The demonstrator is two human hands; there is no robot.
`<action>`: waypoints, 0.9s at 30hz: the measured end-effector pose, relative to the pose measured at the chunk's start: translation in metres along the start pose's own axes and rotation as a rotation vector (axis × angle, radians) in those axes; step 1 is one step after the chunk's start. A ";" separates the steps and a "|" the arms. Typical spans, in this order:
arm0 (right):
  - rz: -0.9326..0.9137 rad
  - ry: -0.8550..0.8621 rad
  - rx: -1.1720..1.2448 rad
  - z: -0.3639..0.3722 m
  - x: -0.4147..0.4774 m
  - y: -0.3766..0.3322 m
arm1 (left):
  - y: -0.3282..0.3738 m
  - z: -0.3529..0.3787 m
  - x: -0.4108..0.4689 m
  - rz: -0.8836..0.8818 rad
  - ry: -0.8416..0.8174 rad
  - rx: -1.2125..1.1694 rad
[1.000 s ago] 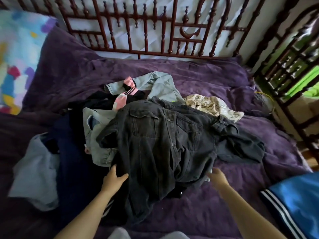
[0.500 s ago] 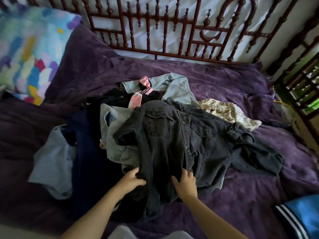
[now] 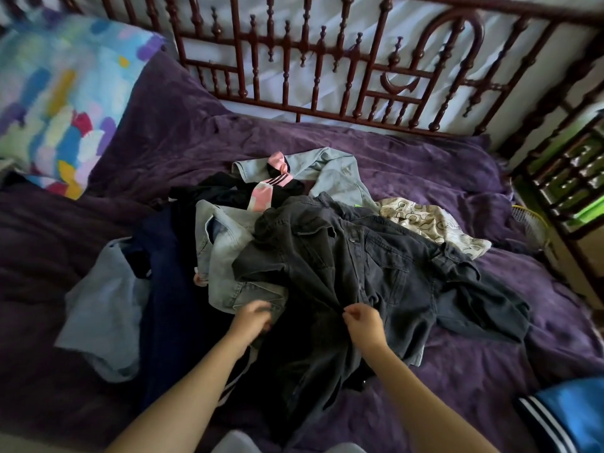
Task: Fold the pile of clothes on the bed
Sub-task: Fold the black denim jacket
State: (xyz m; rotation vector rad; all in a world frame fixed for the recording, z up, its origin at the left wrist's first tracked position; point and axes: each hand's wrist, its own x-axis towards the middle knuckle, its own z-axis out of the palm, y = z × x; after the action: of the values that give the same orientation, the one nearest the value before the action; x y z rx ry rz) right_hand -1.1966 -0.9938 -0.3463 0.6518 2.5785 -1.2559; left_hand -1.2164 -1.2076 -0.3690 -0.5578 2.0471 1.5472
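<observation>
Dark jacket (image 3: 376,256) | right hand (image 3: 362,325) pinches it | left hand (image 3: 251,317) blurred, grip unclear

The right hand (image 3: 362,323) pinches a fold at the front of the dark denim jacket (image 3: 376,266), fingers curled, forearm bare. The left hand (image 3: 253,317), blurred, sits at the jacket's left edge, fingers bent, its grip unclear.

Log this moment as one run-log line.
right hand: pinches dark denim jacket | left hand: blurred, grip unclear | clothes pile: unfolded on purple bedspread
</observation>
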 end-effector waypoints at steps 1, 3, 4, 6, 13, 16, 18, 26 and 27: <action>0.016 0.055 0.067 -0.007 0.003 -0.001 | 0.006 -0.007 0.009 -0.001 0.109 -0.087; 0.050 0.180 0.170 -0.024 0.012 0.001 | 0.022 -0.015 0.019 -0.010 0.171 -0.251; 0.070 0.244 0.194 -0.033 0.017 0.005 | 0.029 -0.016 0.022 -0.017 0.152 -0.279; 0.142 0.375 0.250 -0.053 0.030 0.014 | 0.040 -0.010 0.023 -0.020 0.091 -0.233; 0.421 0.602 0.240 -0.102 0.033 0.054 | 0.050 0.033 0.030 -0.043 -0.030 -0.166; 0.516 0.581 0.177 -0.113 0.022 0.070 | 0.056 0.042 0.034 -0.009 -0.062 -0.175; 0.555 0.509 0.068 -0.112 0.021 0.075 | 0.059 0.047 0.039 0.010 -0.083 -0.181; -0.291 0.156 -0.336 -0.057 0.012 -0.006 | 0.084 0.080 0.051 0.170 -0.169 -0.014; -0.308 0.103 -0.431 -0.053 0.015 -0.011 | 0.091 0.086 0.049 0.231 -0.169 0.051</action>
State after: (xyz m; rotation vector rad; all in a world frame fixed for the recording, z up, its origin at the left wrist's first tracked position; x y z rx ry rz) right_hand -1.2143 -0.9544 -0.3112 0.2453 2.9818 -0.6998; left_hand -1.2965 -1.1016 -0.3498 -0.1690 2.0700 1.6055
